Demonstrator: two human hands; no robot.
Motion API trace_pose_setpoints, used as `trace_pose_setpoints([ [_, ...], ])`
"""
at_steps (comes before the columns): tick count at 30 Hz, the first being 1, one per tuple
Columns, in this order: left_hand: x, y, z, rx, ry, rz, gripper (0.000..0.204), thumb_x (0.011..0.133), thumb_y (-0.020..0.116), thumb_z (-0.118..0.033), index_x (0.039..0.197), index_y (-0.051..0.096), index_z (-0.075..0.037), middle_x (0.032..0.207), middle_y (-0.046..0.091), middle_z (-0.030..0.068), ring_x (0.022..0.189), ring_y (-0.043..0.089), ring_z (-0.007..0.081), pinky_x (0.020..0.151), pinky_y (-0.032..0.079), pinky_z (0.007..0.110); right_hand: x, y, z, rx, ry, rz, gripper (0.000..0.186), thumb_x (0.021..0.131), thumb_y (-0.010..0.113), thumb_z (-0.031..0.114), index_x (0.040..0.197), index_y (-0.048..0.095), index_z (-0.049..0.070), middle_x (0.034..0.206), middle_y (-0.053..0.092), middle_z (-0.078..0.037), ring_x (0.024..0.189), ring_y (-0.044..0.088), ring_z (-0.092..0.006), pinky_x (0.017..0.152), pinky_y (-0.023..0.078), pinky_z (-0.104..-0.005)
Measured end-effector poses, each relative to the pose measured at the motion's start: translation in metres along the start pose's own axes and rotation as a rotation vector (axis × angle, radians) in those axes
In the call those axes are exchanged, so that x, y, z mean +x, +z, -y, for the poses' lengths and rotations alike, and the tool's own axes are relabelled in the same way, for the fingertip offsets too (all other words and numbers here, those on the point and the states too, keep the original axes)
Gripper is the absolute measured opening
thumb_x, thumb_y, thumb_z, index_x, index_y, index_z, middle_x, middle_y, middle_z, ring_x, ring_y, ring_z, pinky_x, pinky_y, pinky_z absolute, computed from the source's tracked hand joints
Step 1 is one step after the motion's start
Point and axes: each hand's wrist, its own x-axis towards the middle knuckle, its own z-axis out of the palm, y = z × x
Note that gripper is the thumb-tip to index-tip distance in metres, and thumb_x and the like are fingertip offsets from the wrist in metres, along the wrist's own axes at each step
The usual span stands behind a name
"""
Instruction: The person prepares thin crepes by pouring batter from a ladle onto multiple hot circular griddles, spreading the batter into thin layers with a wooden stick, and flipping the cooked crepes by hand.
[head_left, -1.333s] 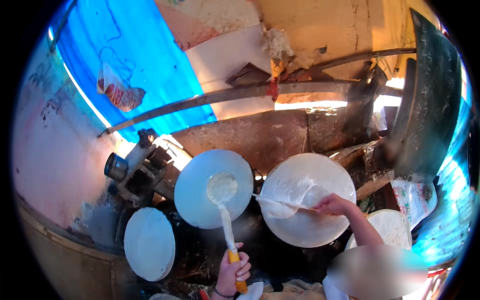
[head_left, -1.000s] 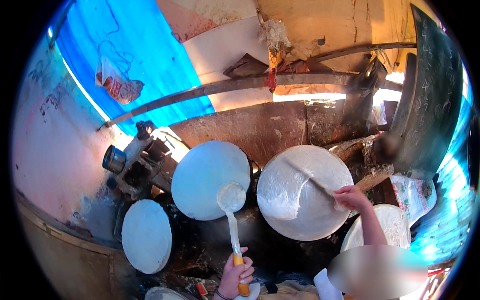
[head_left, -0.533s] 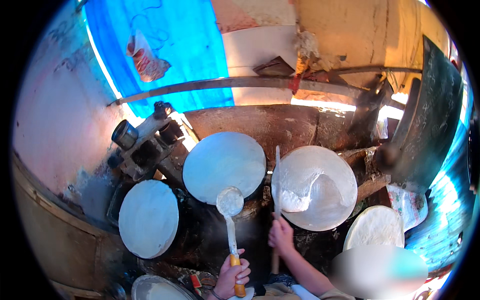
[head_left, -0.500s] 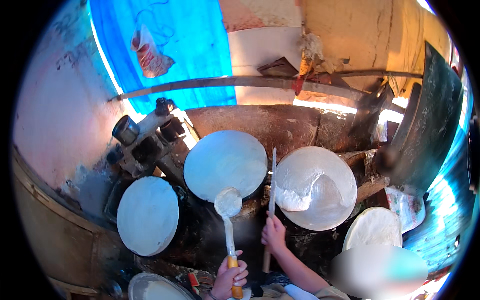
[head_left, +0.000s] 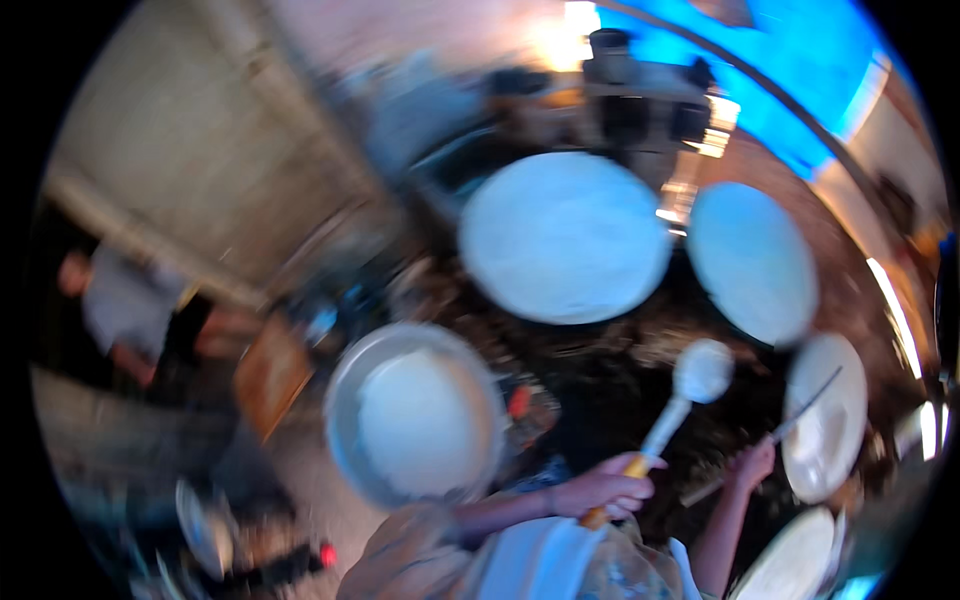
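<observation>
My left hand (head_left: pixel 612 490) is closed round the yellow handle of a ladle (head_left: pixel 703 371), whose bowl looks coated white. The ladle hangs between the round griddles and a metal basin (head_left: pixel 343 432) of white batter (head_left: pixel 418 422). In my closed right hand (head_left: pixel 752 464) is a long thin flat spatula (head_left: pixel 812 400); its blade crosses in front of the right griddle (head_left: pixel 826 450), which has a partial white coating. A large griddle (head_left: pixel 565 238) and another one (head_left: pixel 752 262), both covered in white, stand farther off. Motion blurs the picture.
A pale round disc (head_left: pixel 795 560) lies at the lower right. Dark pots (head_left: pixel 610 60) stand behind the griddles, near a blue sheet (head_left: pixel 780 70). Another person (head_left: pixel 130 305) is at the far left, beside a brown board (head_left: pixel 272 375). A low wall (head_left: pixel 200 150) borders the left.
My view has swung left, bringing the batter basin and the other person into sight. The ladle has moved away from the middle griddle toward the basin side. Both hands keep their tools.
</observation>
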Motion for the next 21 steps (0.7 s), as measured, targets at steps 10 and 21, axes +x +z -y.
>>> trace_pose_setpoints([
  [10,-0.014,-0.018,-0.001,-0.042,0.086,-0.015,0.049,0.081,0.053,-0.004,0.125,0.032,-0.010,0.078,0.040,0.0002,0.051,0.034,0.0020,0.039,0.029,0.015,0.042,-0.087,0.018,-0.199,0.239,-0.161,0.027,0.086,0.053,0.039,0.082,0.055,0.012,0.050,0.030,0.004,0.035,0.026,-0.0087,0.030,0.020,-0.0220],
  [21,0.018,0.019,-0.009,0.053,-0.017,-0.128,0.046,0.084,0.046,0.002,0.127,0.038,-0.015,0.082,0.042,0.0024,0.051,0.037,0.0039,0.041,0.033,0.014,0.004,-0.133,0.030,-0.158,0.143,-0.037,0.021,0.092,0.043,0.029,0.077,0.045,0.014,0.047,0.031,0.003,0.034,0.032,-0.0081,0.031,0.031,-0.0246],
])
